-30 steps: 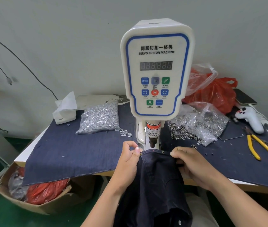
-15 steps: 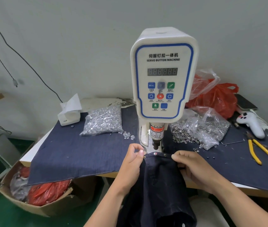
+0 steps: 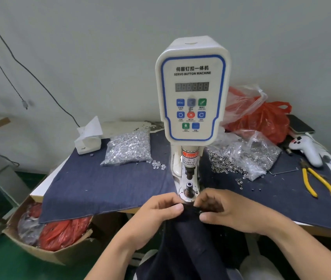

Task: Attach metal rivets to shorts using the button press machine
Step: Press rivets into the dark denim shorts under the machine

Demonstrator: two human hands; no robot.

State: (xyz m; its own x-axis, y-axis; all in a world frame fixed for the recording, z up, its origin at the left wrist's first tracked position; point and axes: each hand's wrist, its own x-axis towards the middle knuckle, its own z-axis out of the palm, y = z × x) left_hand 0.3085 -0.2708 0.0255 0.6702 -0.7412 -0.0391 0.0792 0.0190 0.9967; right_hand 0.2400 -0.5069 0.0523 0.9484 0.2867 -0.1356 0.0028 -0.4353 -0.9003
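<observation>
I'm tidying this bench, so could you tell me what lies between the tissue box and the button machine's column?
In the head view, a clear bag of silver rivets lies on the denim cloth between the tissue box and the machine's column.

Table draped in dark blue cloth. At centre, button machine; left, bag of rivets and tissue box; right, open bag of rings, yellow pliers, white controller, red bag, phone.

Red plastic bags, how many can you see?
2: one red bag on the table behind the machine, at the right; one red bag in the cardboard box on the floor. More may be hidden.
</observation>
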